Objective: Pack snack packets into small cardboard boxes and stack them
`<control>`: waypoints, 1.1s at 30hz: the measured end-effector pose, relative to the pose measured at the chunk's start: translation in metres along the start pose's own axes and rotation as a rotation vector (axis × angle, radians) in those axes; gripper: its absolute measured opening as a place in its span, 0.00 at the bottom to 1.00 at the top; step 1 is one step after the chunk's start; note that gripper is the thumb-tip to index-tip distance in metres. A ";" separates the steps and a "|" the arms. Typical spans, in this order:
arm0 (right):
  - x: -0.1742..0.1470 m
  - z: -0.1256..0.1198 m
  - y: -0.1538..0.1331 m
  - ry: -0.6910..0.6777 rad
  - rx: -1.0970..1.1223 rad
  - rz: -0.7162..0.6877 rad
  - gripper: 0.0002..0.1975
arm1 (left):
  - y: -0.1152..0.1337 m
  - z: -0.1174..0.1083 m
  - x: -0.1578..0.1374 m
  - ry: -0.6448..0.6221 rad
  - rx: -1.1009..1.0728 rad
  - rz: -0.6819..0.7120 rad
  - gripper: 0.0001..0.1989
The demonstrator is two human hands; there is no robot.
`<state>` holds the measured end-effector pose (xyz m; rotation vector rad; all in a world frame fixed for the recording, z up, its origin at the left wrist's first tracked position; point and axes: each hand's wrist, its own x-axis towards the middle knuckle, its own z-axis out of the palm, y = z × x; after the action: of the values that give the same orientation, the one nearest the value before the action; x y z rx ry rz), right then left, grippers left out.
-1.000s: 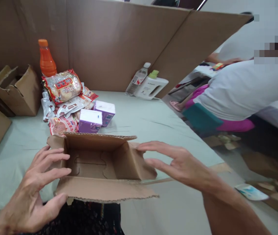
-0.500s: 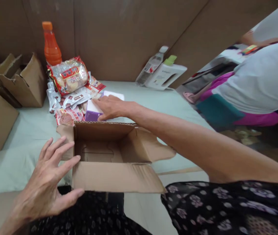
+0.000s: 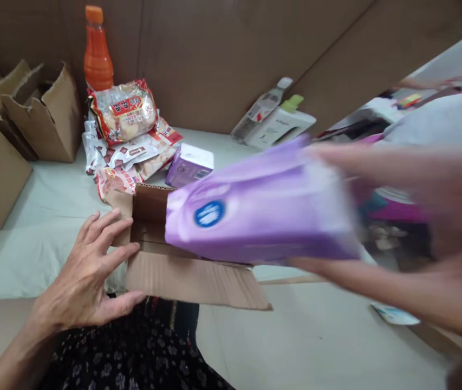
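Note:
My right hand (image 3: 454,227), blurred by motion, grips a purple pack of tissues (image 3: 255,216) close to the camera. The pack is held over an open cardboard box (image 3: 194,281) and hides much of its inside and its right side. My left hand (image 3: 84,271) has its fingers apart, with the fingertips at the box's left flap. Behind the box stands another purple tissue pack (image 3: 188,165). Left of that pack is a heap of food packets (image 3: 133,154), topped by a clear and red bag of round snacks (image 3: 127,111).
An orange drink bottle (image 3: 97,54) stands at the back. Several open cardboard boxes (image 3: 52,119) are at the left. A clear bottle (image 3: 259,111) and a white jug with a green cap (image 3: 277,127) lean against the cardboard wall. Another person (image 3: 437,116) is at the right.
My right hand has moved from the items behind the box to the near right, now holding a tissue pack. The left hand stays by the box's left flap. The view has shifted slightly.

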<state>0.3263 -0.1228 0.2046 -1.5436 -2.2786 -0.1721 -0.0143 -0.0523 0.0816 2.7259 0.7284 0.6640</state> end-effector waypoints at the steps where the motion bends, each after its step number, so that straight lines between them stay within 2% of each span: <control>1: 0.001 0.008 -0.007 -0.019 -0.022 -0.072 0.34 | 0.000 0.000 0.001 0.004 0.002 0.000 0.25; 3: 0.008 0.028 -0.016 -0.090 -0.068 -0.217 0.29 | 0.000 0.000 0.002 0.012 0.009 0.003 0.25; 5: 0.019 0.051 -0.020 -0.198 -0.083 -0.264 0.25 | 0.001 -0.001 0.002 0.016 0.016 0.005 0.24; 8: 0.035 0.084 -0.024 -0.358 -0.027 -0.213 0.25 | 0.003 -0.003 0.002 0.004 0.023 0.001 0.26; 13: 0.049 0.125 -0.033 -0.528 0.090 -0.118 0.33 | 0.008 -0.012 0.005 -0.018 0.103 0.046 0.31; 16: 0.048 0.128 -0.035 -0.578 0.163 -0.131 0.34 | 0.013 -0.017 0.013 -0.016 0.127 0.160 0.29; 18: 0.045 0.116 -0.034 -0.566 0.178 -0.163 0.29 | 0.015 -0.018 0.020 -0.029 0.112 0.201 0.27; 20: 0.042 0.093 -0.029 -0.471 0.192 -0.180 0.22 | 0.015 -0.016 0.026 -0.037 0.077 0.186 0.24; 22: 0.044 0.067 -0.015 -0.302 0.217 -0.115 0.16 | 0.015 -0.013 0.030 -0.033 0.041 0.144 0.21; 24: 0.053 0.047 0.008 -0.141 0.212 0.047 0.15 | 0.014 -0.008 0.032 -0.012 0.012 0.116 0.20; 26: 0.070 0.044 0.038 -0.098 0.145 0.205 0.17 | 0.013 -0.005 0.032 -0.004 0.005 0.102 0.19; 28: 0.092 0.062 0.069 -0.189 0.065 0.276 0.23 | 0.013 -0.004 0.032 0.012 0.007 0.097 0.18; 31: 0.120 0.112 0.104 -0.340 -0.007 0.320 0.39 | 0.014 -0.003 0.031 0.021 0.031 0.085 0.17; 33: 0.132 0.143 0.113 -0.384 -0.023 0.365 0.40 | 0.014 -0.003 0.030 0.008 0.054 0.074 0.16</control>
<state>0.3528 0.0795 0.1106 -2.1221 -2.2097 0.2167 0.0132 -0.0485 0.1004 2.8130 0.6590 0.6805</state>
